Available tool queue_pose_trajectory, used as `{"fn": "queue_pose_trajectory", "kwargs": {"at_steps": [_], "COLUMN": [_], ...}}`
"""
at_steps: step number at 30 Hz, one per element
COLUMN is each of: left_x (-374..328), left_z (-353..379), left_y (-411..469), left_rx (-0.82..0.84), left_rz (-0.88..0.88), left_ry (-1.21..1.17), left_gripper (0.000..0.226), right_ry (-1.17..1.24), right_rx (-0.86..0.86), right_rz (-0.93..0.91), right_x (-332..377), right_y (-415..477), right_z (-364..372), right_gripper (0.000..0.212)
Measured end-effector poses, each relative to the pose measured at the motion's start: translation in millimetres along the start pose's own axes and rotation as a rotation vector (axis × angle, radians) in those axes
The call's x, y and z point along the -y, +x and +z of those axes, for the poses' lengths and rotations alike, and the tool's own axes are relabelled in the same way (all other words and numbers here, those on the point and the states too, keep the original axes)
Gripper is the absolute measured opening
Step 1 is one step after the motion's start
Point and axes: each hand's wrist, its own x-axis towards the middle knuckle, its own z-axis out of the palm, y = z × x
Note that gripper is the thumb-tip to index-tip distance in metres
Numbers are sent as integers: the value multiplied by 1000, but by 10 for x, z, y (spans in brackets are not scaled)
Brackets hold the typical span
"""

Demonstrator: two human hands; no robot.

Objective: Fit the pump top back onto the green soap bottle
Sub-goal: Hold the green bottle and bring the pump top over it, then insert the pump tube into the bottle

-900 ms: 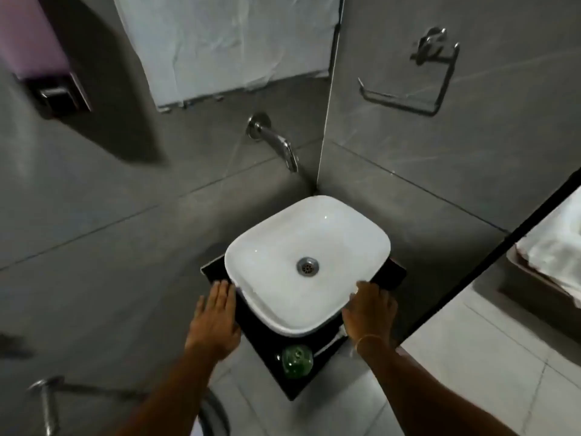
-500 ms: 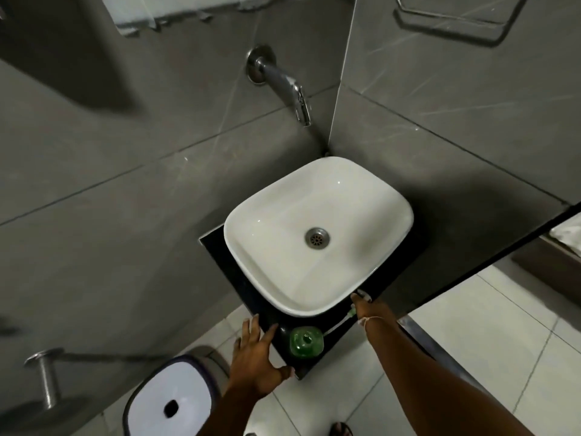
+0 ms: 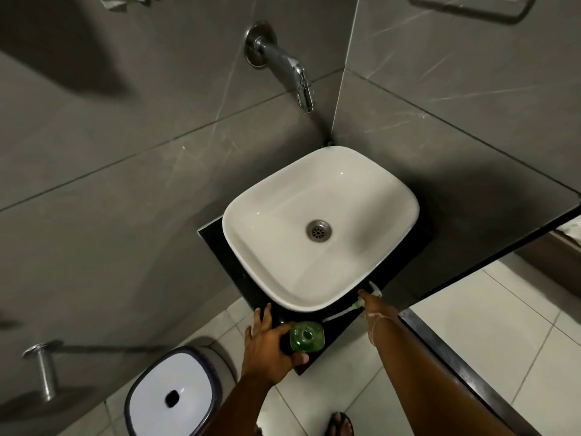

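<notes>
The green soap bottle [image 3: 306, 336] stands open-necked on the front corner of the black counter [image 3: 213, 237], just before the white basin [image 3: 251, 247]. My left hand [image 3: 267, 344] wraps around the bottle's left side, thumb under its near edge. The pump top [image 3: 376, 291] lies flat on the counter to the right, its white head by the basin rim, then a green collar and a pale tube pointing toward the bottle. My right hand [image 3: 372, 305] reaches down onto it, fingers pinched at the collar; my wrist hides most of the fingers.
A chrome wall tap [image 3: 292, 73] juts over the basin in the corner of grey tiled walls. A white-lidded bin [image 3: 173, 394] stands on the floor to the lower left beside a chrome wall fitting [image 3: 44, 369]. My sandalled foot [image 3: 341, 423] is below the counter.
My left hand moved from the basin's left side down to the counter corner and closed around the bottle. My right hand went from the basin rim to the pump top. The view tilted down.
</notes>
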Motion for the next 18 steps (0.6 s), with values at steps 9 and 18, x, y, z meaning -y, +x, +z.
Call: {"fn": "queue_pose_trajectory", "kwargs": {"at_steps": [9, 18], "left_x": [60, 80], "left_z": [3, 15], "left_y": [31, 29], "left_rx": [0, -17], "left_rz": [39, 41], "left_ry": [71, 95], "left_gripper": [71, 73], "right_ry": [116, -97], "right_rx": [-148, -189], "right_rz": [-732, -998], "right_x": [-245, -341], "right_y": [-1374, -1349], "right_z": [-479, 2], "right_gripper": [31, 35]}}
